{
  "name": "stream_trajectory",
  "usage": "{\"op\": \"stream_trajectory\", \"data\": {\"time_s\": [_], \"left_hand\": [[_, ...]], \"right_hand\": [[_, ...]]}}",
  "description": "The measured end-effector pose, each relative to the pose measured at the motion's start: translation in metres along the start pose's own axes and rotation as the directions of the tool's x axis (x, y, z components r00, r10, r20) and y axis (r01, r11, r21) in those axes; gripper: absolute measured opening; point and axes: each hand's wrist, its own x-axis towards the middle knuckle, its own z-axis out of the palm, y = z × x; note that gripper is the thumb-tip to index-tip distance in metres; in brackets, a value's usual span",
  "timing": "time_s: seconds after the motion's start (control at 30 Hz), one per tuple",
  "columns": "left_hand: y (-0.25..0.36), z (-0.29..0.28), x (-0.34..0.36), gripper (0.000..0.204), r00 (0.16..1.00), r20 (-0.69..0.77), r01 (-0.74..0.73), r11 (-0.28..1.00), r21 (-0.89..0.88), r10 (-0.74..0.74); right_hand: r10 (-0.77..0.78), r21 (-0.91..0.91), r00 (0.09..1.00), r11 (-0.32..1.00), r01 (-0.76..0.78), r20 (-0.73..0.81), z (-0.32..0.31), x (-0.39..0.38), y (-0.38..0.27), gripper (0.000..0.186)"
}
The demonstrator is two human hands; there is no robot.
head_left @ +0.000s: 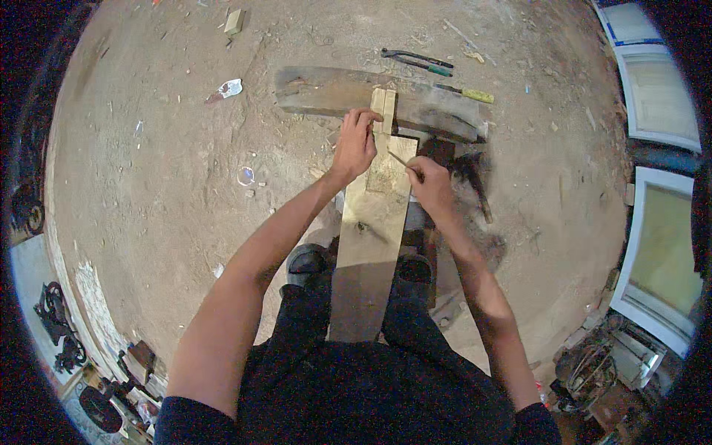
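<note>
A long pale wooden board runs from between my legs away from me. Near its far end stands or lies a short, narrow wooden piece; my left hand grips it from the left, fingertips on its side. My right hand pinches a thin, dark, pencil-like stick, its tip pointing at the board near that piece. Whether the tip touches the wood is too small to tell.
Beyond the board, a thick weathered timber lies crosswise. Long-handled pincers and a yellow-handled tool are near it. A small wood block lies far left. White-framed panels lean at right. Wood chips litter the ground.
</note>
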Motion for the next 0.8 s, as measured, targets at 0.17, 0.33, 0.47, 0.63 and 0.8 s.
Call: {"op": "stream_trajectory", "data": {"time_s": [0.17, 0.33, 0.47, 0.63, 0.8], "left_hand": [[0.0, 0.0, -0.001, 0.032, 1.0, 0.006, 0.021, 1.0, 0.016, -0.021], [-0.001, 0.0, -0.002, 0.03, 0.999, 0.02, 0.039, 0.999, -0.014, -0.038], [-0.006, 0.001, -0.001, 0.029, 1.0, 0.011, 0.002, 0.999, -0.032, -0.002], [-0.004, 0.0, -0.002, 0.029, 0.998, 0.04, 0.05, 0.998, -0.025, -0.049], [-0.005, 0.002, -0.001, 0.029, 1.0, 0.014, 0.011, 1.0, -0.026, -0.01]], "right_hand": [[-0.056, -0.205, 0.997, 0.977, 0.065, 0.051, -0.006, 0.007, -0.022, 0.022], [-0.123, -0.136, 0.992, 0.983, 0.126, 0.026, -0.001, 0.021, -0.024, 0.021], [-0.082, -0.125, 0.995, 0.988, 0.088, 0.058, 0.013, 0.018, -0.01, 0.021], [-0.172, -0.035, 0.985, 0.984, 0.172, 0.0, 0.015, 0.013, -0.001, 0.017], [-0.174, 0.011, 0.985, 0.985, 0.174, 0.016, 0.014, 0.022, 0.007, 0.017]]}}
